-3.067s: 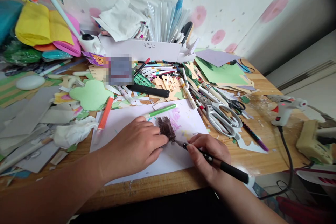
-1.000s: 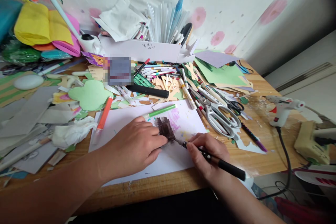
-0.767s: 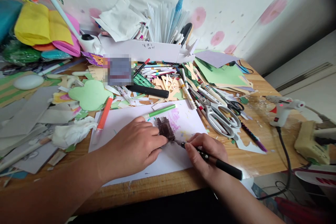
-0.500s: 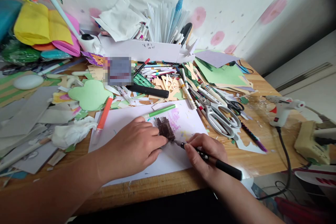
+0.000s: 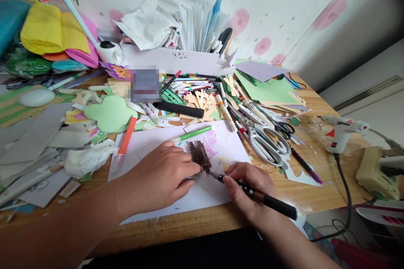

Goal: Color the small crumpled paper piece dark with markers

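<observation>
My right hand (image 5: 249,187) is closed around a black marker (image 5: 274,204). Its grey tip end meets the lower corner of a small dark brown coloured piece (image 5: 200,155). My left hand (image 5: 167,172) lies palm down on the white paper (image 5: 217,191), thumb apart from the index finger. Its index fingertip presses at the lower edge of the brown piece; part of that piece is hidden by the fingers. A green marker (image 5: 195,133) lies on the paper just above, and an orange marker (image 5: 127,136) rests across its left side. Pink and yellow smudges stain the sheet.
Silver scissors (image 5: 265,145) lie to the right of the paper among pens. Farther right stands a hot glue gun (image 5: 345,132) with its cord near a power strip (image 5: 377,172). Paper scraps, a crumpled tissue (image 5: 91,157) and a green cloud-shaped cutout (image 5: 110,113) crowd the left.
The marker has shifted slightly in my right hand's grip area, its back end a little farther right and its tip slightly lower. My left hand stays in place.
</observation>
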